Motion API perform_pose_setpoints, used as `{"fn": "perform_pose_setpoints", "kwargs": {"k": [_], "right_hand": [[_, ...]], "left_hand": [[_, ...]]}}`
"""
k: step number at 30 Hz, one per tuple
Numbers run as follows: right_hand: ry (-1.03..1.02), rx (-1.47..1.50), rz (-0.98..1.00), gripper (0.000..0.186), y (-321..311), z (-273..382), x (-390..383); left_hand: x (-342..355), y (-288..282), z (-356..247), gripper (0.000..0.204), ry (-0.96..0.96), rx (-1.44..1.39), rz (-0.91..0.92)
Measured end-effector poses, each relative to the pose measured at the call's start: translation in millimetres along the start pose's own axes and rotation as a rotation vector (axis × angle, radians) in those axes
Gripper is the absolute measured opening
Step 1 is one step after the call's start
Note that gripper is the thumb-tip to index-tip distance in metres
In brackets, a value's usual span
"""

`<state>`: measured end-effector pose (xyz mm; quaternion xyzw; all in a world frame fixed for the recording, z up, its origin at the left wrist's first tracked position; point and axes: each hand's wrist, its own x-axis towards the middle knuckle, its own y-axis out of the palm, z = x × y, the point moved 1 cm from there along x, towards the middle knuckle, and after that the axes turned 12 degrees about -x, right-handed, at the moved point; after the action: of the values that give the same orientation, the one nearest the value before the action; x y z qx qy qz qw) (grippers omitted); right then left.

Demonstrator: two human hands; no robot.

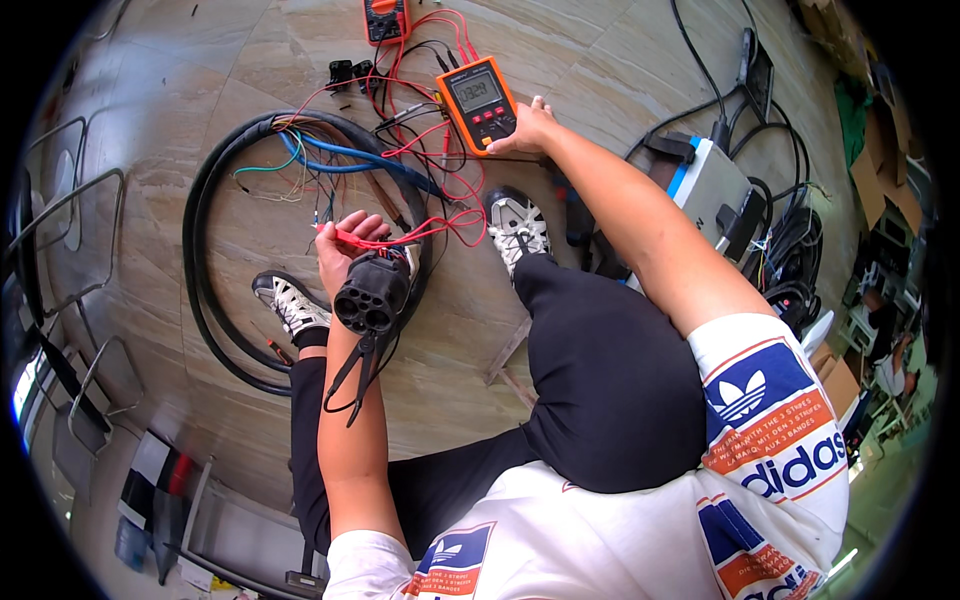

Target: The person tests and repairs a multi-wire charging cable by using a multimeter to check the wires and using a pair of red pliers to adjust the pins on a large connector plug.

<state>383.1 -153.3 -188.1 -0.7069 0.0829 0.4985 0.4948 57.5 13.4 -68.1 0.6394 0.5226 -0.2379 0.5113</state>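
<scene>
My left hand (338, 262) is closed, thumb and fingers pinching a red test probe (347, 237) at the end of a red lead. A black round charging connector (370, 298) with several holes sits over my left wrist, its face toward me and a black strap hanging below. Its rear wires are partly hidden by my fingers. With my right hand (523, 130) I grip the lower right edge of an orange multimeter (478, 98) with a lit grey screen. Red and black leads run from its top. Thin loose wires (300, 165) spread beyond my left hand.
A thick black cable (197, 235) lies coiled on the tiled floor around my left foot. Beyond is a second orange multimeter (386, 20) near small black parts (352, 74). A white-and-blue box (712, 185) and bundled cables (795, 240) stand right; metal-framed chairs (85, 215) stand left.
</scene>
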Motion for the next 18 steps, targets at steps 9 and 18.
{"fn": "perform_pose_setpoints", "kwargs": {"k": [9,18], "right_hand": [[0.002,0.020,-0.036,0.124,-2.3,6.5,-3.8],[-0.098,0.080,-0.007,0.113,-1.2,3.4,1.4]], "left_hand": [[2.3,-6.8,0.8,0.055,-0.001,-0.010,0.023],[-2.2,-1.2,-0.5,0.052,0.034,-0.054,0.034]]}}
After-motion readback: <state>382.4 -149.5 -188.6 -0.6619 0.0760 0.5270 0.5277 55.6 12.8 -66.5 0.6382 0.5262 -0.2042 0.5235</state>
